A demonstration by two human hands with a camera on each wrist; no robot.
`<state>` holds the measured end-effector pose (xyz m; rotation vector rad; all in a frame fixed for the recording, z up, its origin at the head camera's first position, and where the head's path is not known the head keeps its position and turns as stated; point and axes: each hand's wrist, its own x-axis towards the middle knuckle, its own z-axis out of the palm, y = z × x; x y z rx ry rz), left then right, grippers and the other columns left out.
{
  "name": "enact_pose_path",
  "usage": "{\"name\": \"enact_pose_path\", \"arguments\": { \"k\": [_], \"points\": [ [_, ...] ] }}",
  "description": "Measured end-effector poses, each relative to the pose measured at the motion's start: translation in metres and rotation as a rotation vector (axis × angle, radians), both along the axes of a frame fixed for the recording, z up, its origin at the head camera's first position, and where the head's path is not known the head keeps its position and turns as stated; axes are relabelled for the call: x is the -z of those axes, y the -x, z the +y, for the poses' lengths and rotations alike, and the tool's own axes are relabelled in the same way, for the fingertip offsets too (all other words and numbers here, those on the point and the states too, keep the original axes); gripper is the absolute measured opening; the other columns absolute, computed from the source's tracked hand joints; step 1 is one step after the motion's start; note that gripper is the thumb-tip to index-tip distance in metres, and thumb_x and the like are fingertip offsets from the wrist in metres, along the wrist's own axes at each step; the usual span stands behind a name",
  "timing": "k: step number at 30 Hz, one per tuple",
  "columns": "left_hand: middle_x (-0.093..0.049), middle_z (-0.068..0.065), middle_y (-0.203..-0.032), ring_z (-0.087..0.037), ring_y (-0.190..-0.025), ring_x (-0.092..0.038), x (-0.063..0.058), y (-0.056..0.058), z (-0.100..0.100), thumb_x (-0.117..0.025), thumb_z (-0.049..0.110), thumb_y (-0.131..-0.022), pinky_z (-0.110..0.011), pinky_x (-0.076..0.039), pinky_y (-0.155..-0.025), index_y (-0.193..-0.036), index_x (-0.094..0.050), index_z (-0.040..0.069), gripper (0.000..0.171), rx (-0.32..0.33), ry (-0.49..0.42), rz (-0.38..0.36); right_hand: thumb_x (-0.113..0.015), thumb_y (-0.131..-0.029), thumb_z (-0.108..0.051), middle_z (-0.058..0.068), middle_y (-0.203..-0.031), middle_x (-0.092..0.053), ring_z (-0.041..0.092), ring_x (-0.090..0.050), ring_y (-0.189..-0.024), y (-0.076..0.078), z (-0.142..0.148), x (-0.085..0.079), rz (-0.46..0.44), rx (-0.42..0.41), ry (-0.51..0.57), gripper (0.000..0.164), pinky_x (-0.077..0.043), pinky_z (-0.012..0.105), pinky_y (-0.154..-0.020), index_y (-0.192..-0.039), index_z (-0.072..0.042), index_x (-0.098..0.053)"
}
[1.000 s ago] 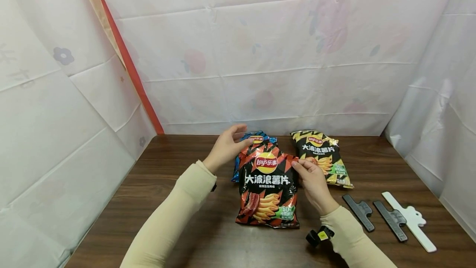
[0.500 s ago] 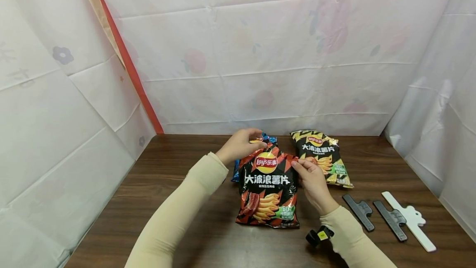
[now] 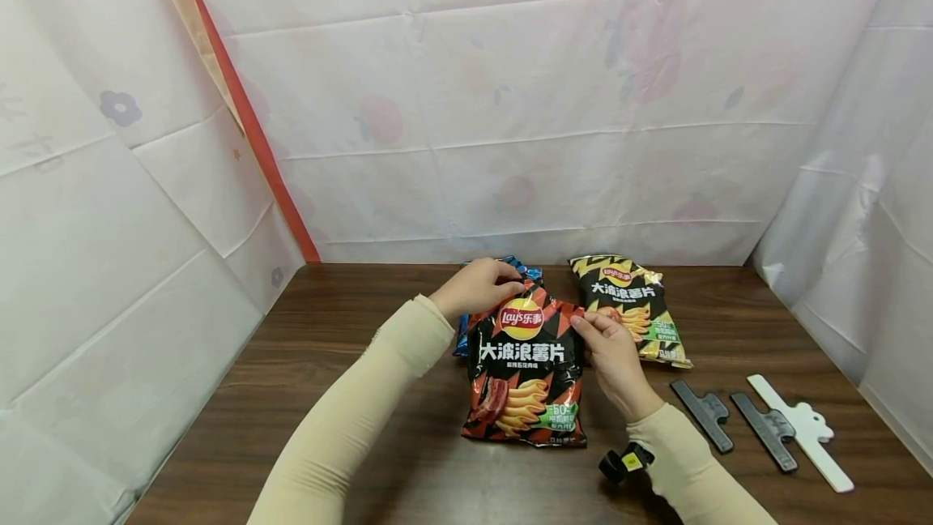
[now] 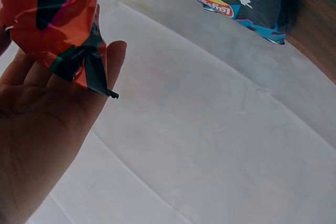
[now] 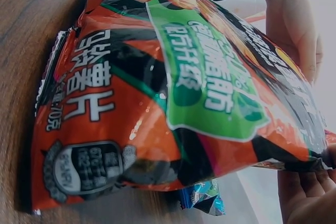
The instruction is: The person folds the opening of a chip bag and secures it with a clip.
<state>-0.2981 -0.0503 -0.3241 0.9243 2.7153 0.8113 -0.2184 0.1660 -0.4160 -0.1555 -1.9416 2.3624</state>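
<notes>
A red-and-black Lay's chip bag (image 3: 523,379) stands upright at the middle of the table, front toward me. My right hand (image 3: 614,359) pinches its upper right corner between thumb and fingers. At the upper left corner is my left hand (image 3: 477,286), thumb on the near side and fingers curved over behind the top edge. In the left wrist view the bag's crumpled corner (image 4: 84,64) lies across the fingers of that hand (image 4: 42,124), with one finger straight beside it. A blue chip bag (image 3: 528,272) stands behind, mostly hidden by the red one and the left hand.
A yellow-and-black chip bag (image 3: 619,290) leans at the back right. Two dark grey sealing clips (image 3: 703,416) and one white clip (image 3: 809,428) lie on the brown table (image 3: 350,314) at right. White patterned cloth (image 3: 510,104) hangs behind and along both sides.
My left hand has come right and down from above the blue bag to the red bag's top left corner. The right hand and the bags stay put.
</notes>
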Motion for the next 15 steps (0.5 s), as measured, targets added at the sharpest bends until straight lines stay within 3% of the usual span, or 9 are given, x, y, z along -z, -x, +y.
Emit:
{"name": "enact_pose_path", "arguments": {
  "k": [4,6,15],
  "points": [
    [-0.063,-0.002,-0.074,-0.010,-0.051,-0.044,0.0007,0.0000,0.0002,-0.054,0.028,-0.102,-0.026,-0.042,-0.059,-0.113,-0.072,0.011,0.027,0.016,-0.011,0.009,-0.062,-0.098,-0.017,-0.010,-0.071,-0.064,0.004,-0.052,-0.061,-0.0004,-0.0008,-0.0001,0.009,0.000,0.003,0.012,-0.043,0.020,-0.057,-0.087,-0.018,-0.067],
    [-0.059,0.001,-0.069,-0.009,-0.049,-0.042,0.0009,-0.0002,0.0000,-0.054,0.027,-0.102,-0.025,-0.039,-0.056,-0.107,-0.073,0.012,0.025,0.020,-0.017,0.014,-0.062,-0.097,-0.016,-0.010,-0.070,-0.063,0.004,-0.050,-0.060,-0.0006,-0.0013,-0.0006,0.012,-0.001,0.003,0.011,-0.042,0.020,-0.057,-0.087,-0.017,-0.067],
    [-0.066,-0.001,-0.080,-0.010,-0.051,-0.043,0.0003,-0.0025,-0.0021,-0.055,0.023,-0.102,-0.025,-0.039,-0.056,-0.106,-0.073,0.012,0.021,-0.015,-0.035,0.021,-0.062,-0.098,-0.018,-0.010,-0.072,-0.063,0.005,-0.050,-0.059,-0.0014,-0.0012,-0.0015,0.019,-0.008,-0.012,0.013,-0.042,0.020,-0.057,-0.086,-0.019,-0.067]
  ]
}}
